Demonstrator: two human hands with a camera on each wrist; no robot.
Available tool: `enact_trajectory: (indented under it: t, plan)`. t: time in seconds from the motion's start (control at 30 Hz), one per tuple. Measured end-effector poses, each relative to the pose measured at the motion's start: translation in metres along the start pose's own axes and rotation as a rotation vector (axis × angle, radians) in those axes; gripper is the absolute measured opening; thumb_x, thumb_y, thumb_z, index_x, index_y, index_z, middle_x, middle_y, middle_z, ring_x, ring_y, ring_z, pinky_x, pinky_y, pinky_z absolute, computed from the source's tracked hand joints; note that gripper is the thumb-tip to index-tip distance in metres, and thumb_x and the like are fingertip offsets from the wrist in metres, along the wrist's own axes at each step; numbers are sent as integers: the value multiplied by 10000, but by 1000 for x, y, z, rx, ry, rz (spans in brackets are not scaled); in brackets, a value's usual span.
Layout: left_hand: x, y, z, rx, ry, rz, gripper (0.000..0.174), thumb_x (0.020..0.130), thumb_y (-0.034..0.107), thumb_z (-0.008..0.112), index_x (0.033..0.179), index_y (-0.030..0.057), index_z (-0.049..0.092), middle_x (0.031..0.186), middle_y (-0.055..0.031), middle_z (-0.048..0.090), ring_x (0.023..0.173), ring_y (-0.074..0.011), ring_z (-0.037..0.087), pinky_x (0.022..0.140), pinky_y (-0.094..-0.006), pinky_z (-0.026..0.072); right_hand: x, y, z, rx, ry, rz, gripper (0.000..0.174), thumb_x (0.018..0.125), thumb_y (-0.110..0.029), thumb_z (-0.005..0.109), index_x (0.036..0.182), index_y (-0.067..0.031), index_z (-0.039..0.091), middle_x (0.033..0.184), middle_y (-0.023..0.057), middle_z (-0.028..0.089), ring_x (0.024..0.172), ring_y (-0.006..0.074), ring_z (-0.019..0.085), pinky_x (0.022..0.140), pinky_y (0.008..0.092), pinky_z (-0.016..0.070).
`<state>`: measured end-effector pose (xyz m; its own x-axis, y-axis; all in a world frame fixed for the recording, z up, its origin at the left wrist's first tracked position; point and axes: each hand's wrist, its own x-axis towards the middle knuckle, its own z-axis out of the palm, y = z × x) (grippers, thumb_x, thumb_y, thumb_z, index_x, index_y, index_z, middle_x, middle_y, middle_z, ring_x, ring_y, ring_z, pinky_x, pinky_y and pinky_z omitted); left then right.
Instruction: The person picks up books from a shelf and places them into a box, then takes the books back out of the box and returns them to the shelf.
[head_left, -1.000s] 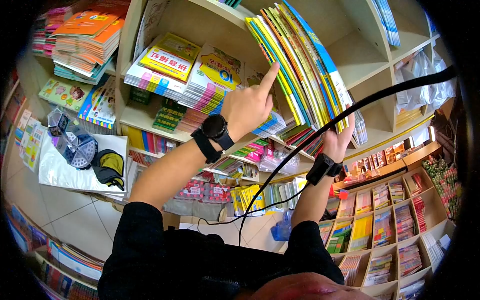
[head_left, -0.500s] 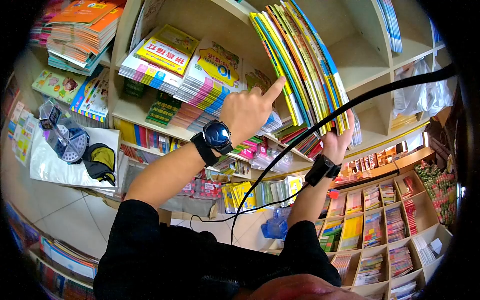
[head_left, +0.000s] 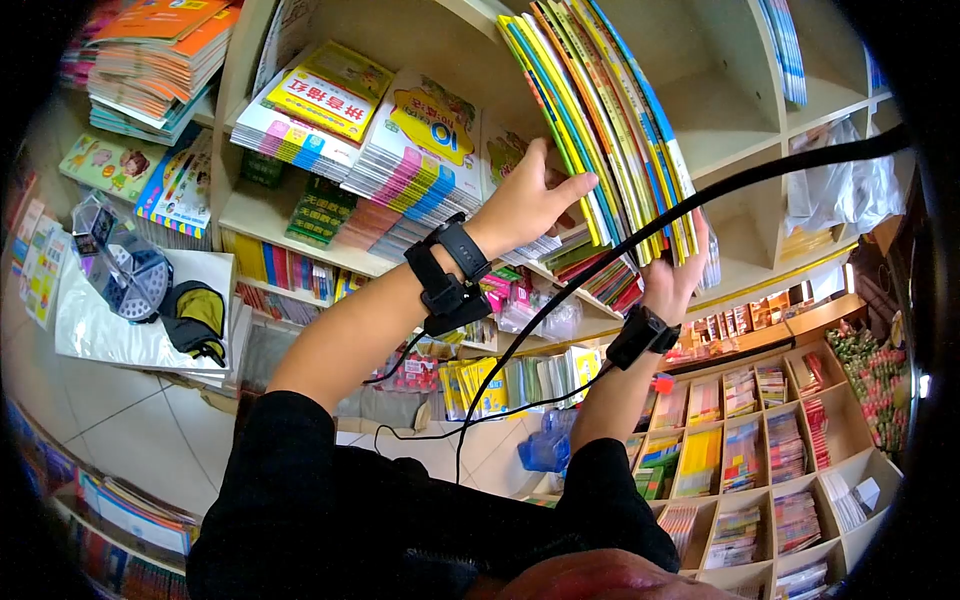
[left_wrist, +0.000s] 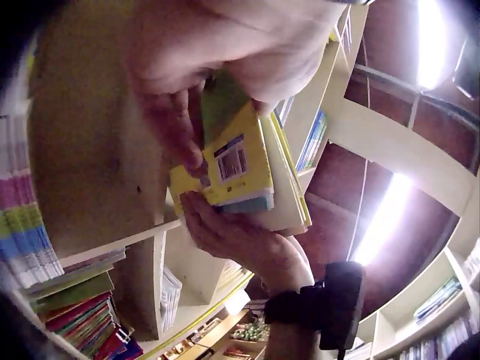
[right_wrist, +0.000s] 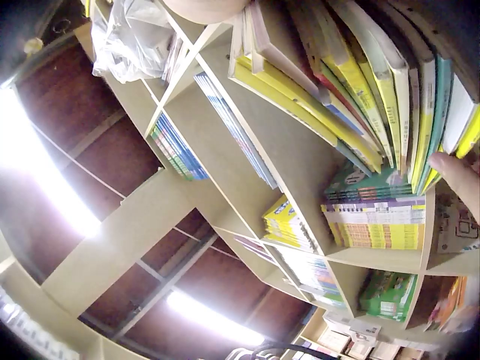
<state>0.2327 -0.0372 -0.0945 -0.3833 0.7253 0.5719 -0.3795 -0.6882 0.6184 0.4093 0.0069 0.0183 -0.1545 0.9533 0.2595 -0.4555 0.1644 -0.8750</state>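
Overhead, left hand (head_left: 530,200) and right hand (head_left: 675,278) clasp thin, glossy paperbacks (head_left: 612,120).

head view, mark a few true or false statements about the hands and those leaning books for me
1. The left hand points with one finger stretched out. False: its fingers and thumb grip the leaning books.
2. The right hand holds the leaning books from below. True.
3. The leaning books stand straight upright on the shelf. False: they tilt well off vertical.
4. A black cable crosses in front of the leaning books. True.
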Motion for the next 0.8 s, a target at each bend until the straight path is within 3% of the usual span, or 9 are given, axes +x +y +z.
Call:
enact_trajectory:
  t: [0.13, 0.23, 0.33, 0.4, 0.47, 0.53, 0.67, 0.8]
  plan:
    - [-1, 5, -2, -21, -62, -96, 355, 897, 206, 604, 1115, -27, 447, 957, -130, 628, 811, -169, 638, 683, -301, 527, -7, 2, 11, -30, 19, -45, 352, 932, -269, 485, 1126, 11, 574, 1079, 147, 631, 941, 264, 621, 859, 389, 506]
    - [2, -21, -7, 29, -46, 59, 320, 924, 226, 569, 1151, 16, 490, 821, -45, 606, 639, -80, 562, 533, -238, 456, -9, 5, 9, -61, 45, -78, 370, 909, -284, 509, 1151, -8, 557, 1111, 134, 616, 969, 267, 605, 865, 399, 496]
    - [-3, -7, -9, 122, -40, -77, 311, 920, 206, 572, 1153, 16, 496, 817, -41, 601, 649, -80, 562, 534, -239, 455, -3, 6, 3, -46, 11, -73, 413, 878, -295, 545, 1190, -25, 537, 1167, 129, 594, 1022, 284, 581, 904, 428, 469]
    - [-2, -4, -8, 101, -33, -28, 297, 917, 197, 571, 1140, 15, 500, 794, -37, 593, 628, -74, 551, 511, -236, 443, -5, 5, 5, -27, 27, -31, 411, 876, -293, 546, 1194, -32, 539, 1178, 127, 592, 1024, 285, 583, 903, 428, 472]
    - [-2, -1, -8, 106, -45, -108, 296, 897, 157, 559, 1129, -9, 482, 924, -97, 616, 791, -142, 589, 702, -296, 488, -5, 4, 7, -25, 20, -25, 383, 900, -292, 504, 1170, -24, 550, 1144, 130, 606, 999, 276, 598, 879, 413, 491]
    - [0, -2, -6, 116, -18, -35, 312, 877, 149, 567, 1129, -12, 481, 943, -113, 615, 825, -169, 593, 737, -310, 484, -5, 3, 8, -28, 14, -13, 365, 949, -289, 420, 1124, -7, 572, 1077, 134, 634, 949, 259, 629, 832, 384, 529]
    - [11, -19, -8, 191, 41, 107, 376, 814, 126, 585, 1142, -19, 472, 998, -153, 611, 915, -246, 597, 833, -346, 463, -5, 3, 9, -11, 3, 9, 358, 936, -284, 435, 1116, -8, 576, 1077, 132, 638, 922, 260, 635, 817, 378, 528]
    - [22, -19, -9, 139, 76, 125, 377, 794, 109, 587, 1132, -23, 486, 1013, -149, 620, 923, -258, 604, 840, -351, 462, 1, 1, 2, 26, -27, 34, 373, 920, -278, 468, 1146, 3, 563, 1117, 145, 623, 977, 280, 615, 878, 389, 496]
